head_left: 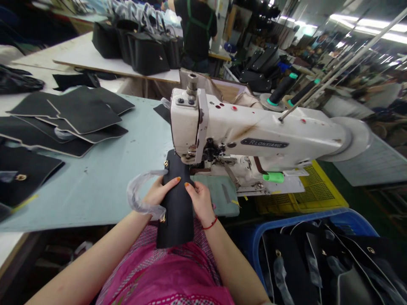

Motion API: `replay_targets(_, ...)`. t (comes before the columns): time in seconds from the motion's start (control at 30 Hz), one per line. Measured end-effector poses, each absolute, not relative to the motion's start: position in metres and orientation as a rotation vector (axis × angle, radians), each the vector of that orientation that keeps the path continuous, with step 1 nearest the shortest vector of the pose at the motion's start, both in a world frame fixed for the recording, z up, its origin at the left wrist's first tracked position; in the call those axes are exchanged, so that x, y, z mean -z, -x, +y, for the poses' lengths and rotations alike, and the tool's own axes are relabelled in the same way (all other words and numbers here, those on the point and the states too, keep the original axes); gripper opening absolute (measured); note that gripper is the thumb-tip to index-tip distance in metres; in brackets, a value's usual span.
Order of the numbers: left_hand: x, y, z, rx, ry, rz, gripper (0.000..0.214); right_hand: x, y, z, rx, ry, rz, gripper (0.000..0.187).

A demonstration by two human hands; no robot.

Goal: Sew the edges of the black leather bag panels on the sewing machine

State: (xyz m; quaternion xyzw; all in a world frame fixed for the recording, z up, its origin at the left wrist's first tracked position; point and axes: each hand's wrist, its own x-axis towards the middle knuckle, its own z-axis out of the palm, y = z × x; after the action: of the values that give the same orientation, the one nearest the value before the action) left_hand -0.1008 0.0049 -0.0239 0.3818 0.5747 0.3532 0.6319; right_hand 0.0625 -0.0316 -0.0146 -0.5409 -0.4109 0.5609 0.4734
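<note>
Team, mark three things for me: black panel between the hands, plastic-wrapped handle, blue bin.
Black panel [177, 205]: head view, middle of its upward face.
Plastic-wrapped handle [132, 192]: head view, outer bend of the loop.
Blue bin [295, 218]: head view, on its rim.

Black panel [177, 203]: smooth, matt, leather-like
Handle wrap [134, 195]: clear, crinkled, glossy plastic
Handle fittings [165, 163]: shiny metal
Sewing machine [222, 127]: painted metal, chipped, stained
Bench [127, 178]: smooth, dull
Blue tub [255, 250]: plastic
</note>
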Motion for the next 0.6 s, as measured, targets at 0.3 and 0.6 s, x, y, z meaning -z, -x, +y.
replay_targets(0.3,0.015,0.096,0.031,-0.839,-0.795,1.263,0.051,0.022,-0.061,-0.008,-1.367,1.304,-0.997,0.029)
replay_targets(0.6,0.010,0.095,0.054,-0.800,-0.854,1.386,0.037,0.028,-0.060,0.012,-1.258,1.384,-1.129,0.033)
